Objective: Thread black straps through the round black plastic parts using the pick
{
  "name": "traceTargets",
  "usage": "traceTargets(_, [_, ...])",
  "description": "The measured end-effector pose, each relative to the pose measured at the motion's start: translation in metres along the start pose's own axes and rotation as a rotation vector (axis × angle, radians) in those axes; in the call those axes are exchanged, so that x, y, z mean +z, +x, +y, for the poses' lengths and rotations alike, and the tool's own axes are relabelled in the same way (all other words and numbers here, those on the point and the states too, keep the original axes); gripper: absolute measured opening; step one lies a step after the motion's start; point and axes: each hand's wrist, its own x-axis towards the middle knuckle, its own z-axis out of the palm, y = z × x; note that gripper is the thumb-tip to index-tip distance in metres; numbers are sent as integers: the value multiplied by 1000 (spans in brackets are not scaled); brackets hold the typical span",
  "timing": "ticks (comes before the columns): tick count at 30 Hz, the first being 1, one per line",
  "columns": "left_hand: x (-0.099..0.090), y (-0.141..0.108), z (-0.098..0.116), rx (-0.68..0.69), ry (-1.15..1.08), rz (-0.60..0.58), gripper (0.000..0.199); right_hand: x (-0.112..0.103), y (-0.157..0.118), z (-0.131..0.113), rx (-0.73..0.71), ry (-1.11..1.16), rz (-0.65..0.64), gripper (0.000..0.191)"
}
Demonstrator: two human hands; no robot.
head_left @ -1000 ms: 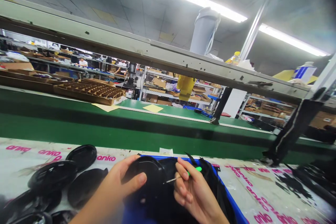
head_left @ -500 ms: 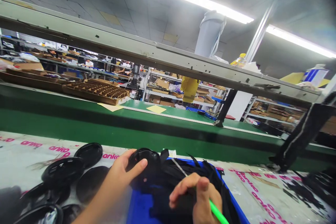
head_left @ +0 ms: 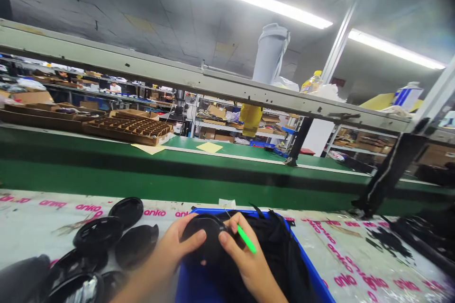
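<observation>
My left hand [head_left: 181,241] is closed on a round black plastic part [head_left: 208,234], the thumb lying across its face. At the part's right edge, my right hand [head_left: 245,255] presses with its thumb while holding a slim tool with a bright green handle [head_left: 246,239]. The tool's thin metal shaft pokes out past the fingers; its tip is hard to see. Beneath both hands is a blue bin [head_left: 305,258] containing black strips [head_left: 280,251]. More round black parts [head_left: 99,232] lie piled to the left of my left hand.
A green conveyor ledge [head_left: 106,165] runs behind the bench, with a divided cardboard tray [head_left: 128,128] on it. A shelf beam [head_left: 220,83] crosses above, carrying a grey tumbler [head_left: 270,54]. Black scraps [head_left: 391,241] lie on the right of the printed bench covering.
My right hand has come left and up to the black part, and its thumb now touches it. The green handle has swung upward with it. The camera view has shifted slightly.
</observation>
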Motion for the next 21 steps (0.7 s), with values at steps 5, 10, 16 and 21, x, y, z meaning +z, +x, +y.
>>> traceTargets(5, [-3, 4, -2, 25, 58, 48, 46, 8, -2, 5, -22, -170, 90, 25])
traceTargets(10, [1, 5, 1, 28, 76, -11, 47, 3, 3, 0, -67, -249, -19, 22])
traceTargets(16, [5, -5, -3, 199, 272, -96, 45, -13, -9, -45, -164, -446, 18, 18])
traceTargets(21, [-10, 6, -25, 431, 697, -93, 31, -74, -87, -74, -121, -645, 396, 9])
